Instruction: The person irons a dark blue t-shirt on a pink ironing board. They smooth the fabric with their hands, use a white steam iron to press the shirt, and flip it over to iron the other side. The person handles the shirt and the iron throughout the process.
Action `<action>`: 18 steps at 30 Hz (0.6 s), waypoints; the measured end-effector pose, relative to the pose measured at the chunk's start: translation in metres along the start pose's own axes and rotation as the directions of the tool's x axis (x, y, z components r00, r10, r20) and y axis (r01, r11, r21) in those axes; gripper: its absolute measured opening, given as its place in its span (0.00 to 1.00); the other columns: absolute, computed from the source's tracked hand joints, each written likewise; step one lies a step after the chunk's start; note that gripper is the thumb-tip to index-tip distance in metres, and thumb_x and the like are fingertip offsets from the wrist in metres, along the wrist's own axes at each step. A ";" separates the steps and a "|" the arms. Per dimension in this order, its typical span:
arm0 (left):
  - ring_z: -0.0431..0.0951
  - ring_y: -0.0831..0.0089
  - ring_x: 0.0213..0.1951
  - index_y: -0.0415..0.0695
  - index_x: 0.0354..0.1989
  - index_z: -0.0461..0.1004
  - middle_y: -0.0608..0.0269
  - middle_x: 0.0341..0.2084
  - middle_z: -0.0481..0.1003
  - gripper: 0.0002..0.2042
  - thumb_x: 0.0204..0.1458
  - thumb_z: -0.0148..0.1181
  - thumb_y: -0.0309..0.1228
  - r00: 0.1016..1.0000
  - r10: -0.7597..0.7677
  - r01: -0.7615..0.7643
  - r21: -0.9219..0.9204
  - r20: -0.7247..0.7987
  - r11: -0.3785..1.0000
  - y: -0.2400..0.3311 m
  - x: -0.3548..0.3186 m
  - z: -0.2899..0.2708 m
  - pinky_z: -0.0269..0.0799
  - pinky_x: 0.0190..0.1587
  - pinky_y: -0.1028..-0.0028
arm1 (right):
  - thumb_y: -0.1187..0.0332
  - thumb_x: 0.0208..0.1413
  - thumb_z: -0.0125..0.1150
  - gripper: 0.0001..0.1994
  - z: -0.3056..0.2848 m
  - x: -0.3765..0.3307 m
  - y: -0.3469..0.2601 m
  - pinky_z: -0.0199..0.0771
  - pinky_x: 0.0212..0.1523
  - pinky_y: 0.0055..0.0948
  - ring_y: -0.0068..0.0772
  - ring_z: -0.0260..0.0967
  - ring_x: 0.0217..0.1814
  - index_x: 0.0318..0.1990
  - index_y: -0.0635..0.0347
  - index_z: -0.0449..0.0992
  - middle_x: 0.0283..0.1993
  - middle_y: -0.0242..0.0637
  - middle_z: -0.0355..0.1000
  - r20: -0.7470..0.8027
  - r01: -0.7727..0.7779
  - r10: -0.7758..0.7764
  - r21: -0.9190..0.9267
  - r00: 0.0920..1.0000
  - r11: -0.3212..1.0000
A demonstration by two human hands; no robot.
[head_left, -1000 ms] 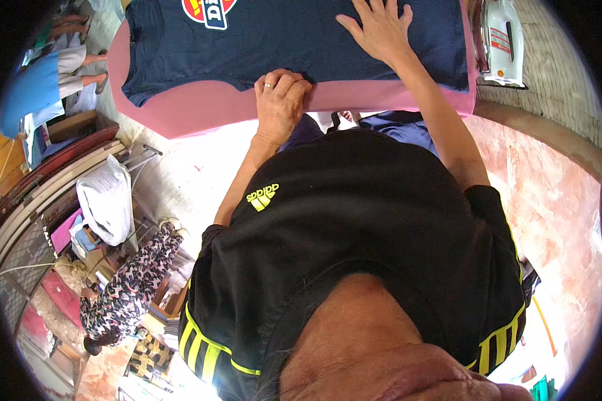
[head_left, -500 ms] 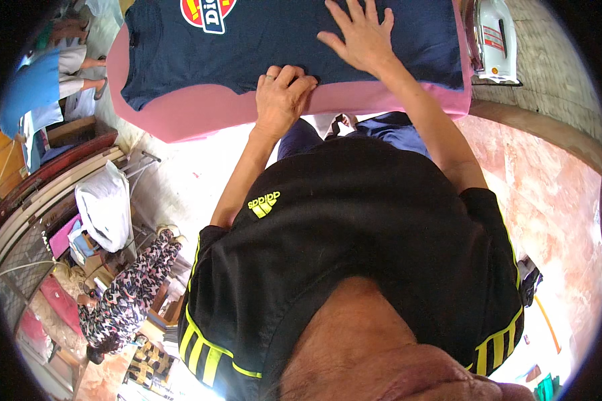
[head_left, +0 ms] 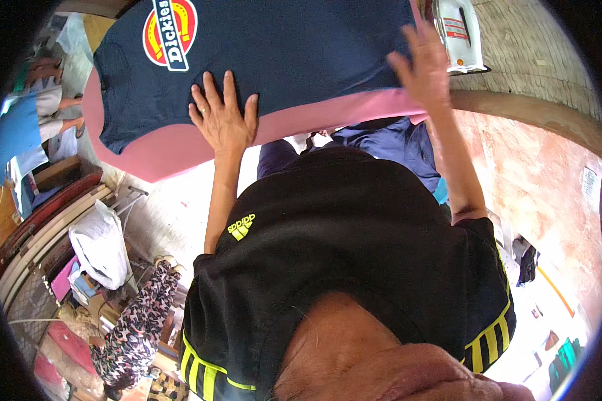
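Note:
A dark navy T-shirt (head_left: 301,57) with a round red, yellow and white print (head_left: 170,33) lies spread over a pink padded board (head_left: 174,150). My left hand (head_left: 224,117) rests flat on the shirt near its front edge, below the print, fingers stretched apart and a ring on one of them. Over at the right end of the shirt is my right hand (head_left: 425,73), somewhat blurred, with its fingers spread and nothing in it. Whether it touches the cloth, I cannot tell.
A white iron-like appliance (head_left: 460,33) stands just right of the board on a worn wooden surface (head_left: 522,63). To the left are a stuffed white bag (head_left: 100,244), a person in patterned clothes (head_left: 137,334) and another person in blue (head_left: 20,127).
My left hand has moved left and opened from a curled grip to lie flat. The right hand has shifted right and nearer me. More of the print shows as the view has turned.

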State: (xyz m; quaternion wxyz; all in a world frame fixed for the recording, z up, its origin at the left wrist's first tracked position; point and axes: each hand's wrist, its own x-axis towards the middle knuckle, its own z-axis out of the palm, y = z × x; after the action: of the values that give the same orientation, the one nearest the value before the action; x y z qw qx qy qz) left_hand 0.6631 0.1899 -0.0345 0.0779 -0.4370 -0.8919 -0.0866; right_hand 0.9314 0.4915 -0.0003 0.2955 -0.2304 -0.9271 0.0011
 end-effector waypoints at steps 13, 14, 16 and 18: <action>0.72 0.63 0.47 0.48 0.41 0.80 0.66 0.42 0.73 0.12 0.47 0.65 0.34 0.742 0.586 -0.662 -0.497 -0.326 0.561 0.153 0.034 0.019 0.65 0.47 0.61 | 0.57 0.63 0.58 0.20 -0.032 0.052 0.165 0.79 0.41 0.39 0.37 0.79 0.40 0.56 0.59 0.72 0.44 0.46 0.77 0.269 -0.698 0.647 0.195 0.714 0.689; 0.72 0.64 0.45 0.47 0.39 0.80 0.66 0.39 0.73 0.11 0.46 0.63 0.33 0.735 0.603 -0.669 -0.480 -0.311 0.567 0.163 0.036 0.022 0.66 0.46 0.62 | 0.59 0.63 0.58 0.17 -0.031 0.059 0.166 0.77 0.35 0.34 0.32 0.75 0.33 0.53 0.61 0.73 0.38 0.42 0.76 0.286 -0.711 0.652 0.236 0.702 0.662; 0.73 0.66 0.40 0.47 0.36 0.79 0.67 0.34 0.72 0.09 0.46 0.61 0.31 0.711 0.643 -0.692 -0.447 -0.286 0.566 0.179 0.043 0.026 0.66 0.43 0.64 | 0.63 0.63 0.58 0.12 -0.033 0.073 0.168 0.73 0.22 0.25 0.22 0.68 0.18 0.46 0.63 0.74 0.26 0.33 0.73 0.310 -0.737 0.669 0.312 0.675 0.599; 0.72 0.66 0.37 0.45 0.34 0.77 0.65 0.31 0.69 0.07 0.46 0.59 0.30 0.720 0.628 -0.677 -0.495 -0.295 0.544 0.185 0.041 0.030 0.67 0.41 0.64 | 0.62 0.63 0.59 0.12 -0.035 0.078 0.166 0.71 0.22 0.25 0.20 0.66 0.19 0.44 0.63 0.75 0.27 0.31 0.71 0.366 -0.750 0.657 0.397 0.659 0.529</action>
State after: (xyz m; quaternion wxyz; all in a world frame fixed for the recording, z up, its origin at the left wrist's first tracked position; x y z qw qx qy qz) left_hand 0.7830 0.3397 -0.0384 0.0067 -0.7348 -0.5913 -0.3323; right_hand 0.9650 0.6689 0.0485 0.2389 -0.4959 -0.7388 0.3888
